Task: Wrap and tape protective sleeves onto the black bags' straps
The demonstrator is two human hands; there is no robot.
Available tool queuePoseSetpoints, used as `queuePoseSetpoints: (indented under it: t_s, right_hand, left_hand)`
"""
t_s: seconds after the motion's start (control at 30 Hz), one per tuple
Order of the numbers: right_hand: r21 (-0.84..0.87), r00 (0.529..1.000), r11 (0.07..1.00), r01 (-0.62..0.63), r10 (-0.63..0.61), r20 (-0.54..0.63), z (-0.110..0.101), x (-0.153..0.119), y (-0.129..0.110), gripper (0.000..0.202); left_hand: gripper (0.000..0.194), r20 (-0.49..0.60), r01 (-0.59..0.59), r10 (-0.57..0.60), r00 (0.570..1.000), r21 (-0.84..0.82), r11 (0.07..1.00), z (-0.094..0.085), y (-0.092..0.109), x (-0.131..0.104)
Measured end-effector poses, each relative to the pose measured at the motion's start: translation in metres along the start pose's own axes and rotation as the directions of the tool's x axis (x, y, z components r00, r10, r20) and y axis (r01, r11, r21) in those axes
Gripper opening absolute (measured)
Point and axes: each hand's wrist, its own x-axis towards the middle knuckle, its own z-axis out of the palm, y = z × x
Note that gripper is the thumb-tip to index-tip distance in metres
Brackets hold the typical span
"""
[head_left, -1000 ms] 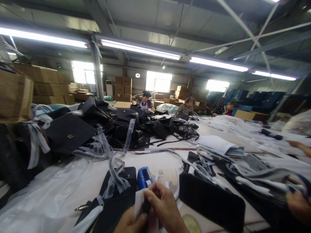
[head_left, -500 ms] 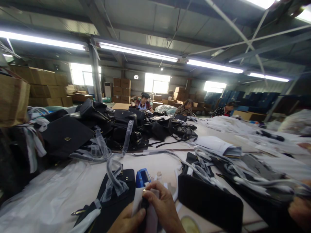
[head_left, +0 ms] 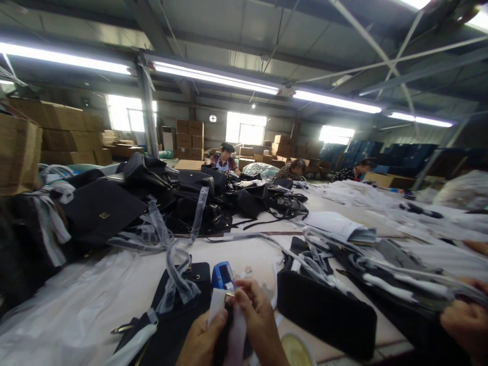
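Low in the middle, my left hand [head_left: 204, 338] is closed around a black strap [head_left: 223, 333] and a white wrapping strip [head_left: 216, 302] lying along it. A small gold-coloured metal fitting [head_left: 229, 296] sits at the strap's upper end. My right hand [head_left: 260, 323] pinches the strip's upper edge beside this fitting, thumb and fingers together. Just beyond my hands stands a blue tape dispenser [head_left: 220, 274]. To the left lies a black bag [head_left: 179, 292] with plastic-wrapped straps over it. Another black bag [head_left: 328, 310] rests to the right.
Piled black bags [head_left: 152, 178] cover the far left of the table. Clear plastic sheets [head_left: 87, 300] spread at the left front. A round tub [head_left: 295, 351] stands by my right wrist. At the right edge, a co-worker's hand [head_left: 465, 323] is over wrapped straps. Several people sit beyond.
My right fingers have moved off the metal fitting to its right side, so it shows more. My left hand has come slightly right and up. The co-worker's hands at right show more.
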Motion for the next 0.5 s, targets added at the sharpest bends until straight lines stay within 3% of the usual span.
queuePoseSetpoints:
  t_s: [0.07,0.13,0.3,0.5]
  right_hand:
    - [0.244,0.991,0.961,-0.132,0.130,0.028,-0.008,-0.005,0.009,0.056]
    - [0.365,0.976,0.905,-0.217,0.200,0.085,-0.013,-0.012,0.020,0.061]
    - [0.351,0.957,0.915,-0.200,0.107,0.268,-0.010,-0.020,0.040,0.053]
    - [0.303,0.947,0.925,-0.231,0.142,0.289,0.002,-0.013,0.037,0.046]
  left_hand:
    - [0.063,0.016,-0.021,0.021,1.000,0.002,1.000,0.002,0.003,-0.001]
    - [0.062,0.024,-0.005,0.005,1.000,0.002,1.000,0.004,0.006,-0.003]
    - [0.053,0.046,0.060,-0.061,0.997,0.025,0.998,0.006,0.008,-0.007]
    - [0.066,-0.016,0.045,-0.043,0.999,0.140,0.989,0.008,0.000,-0.005]
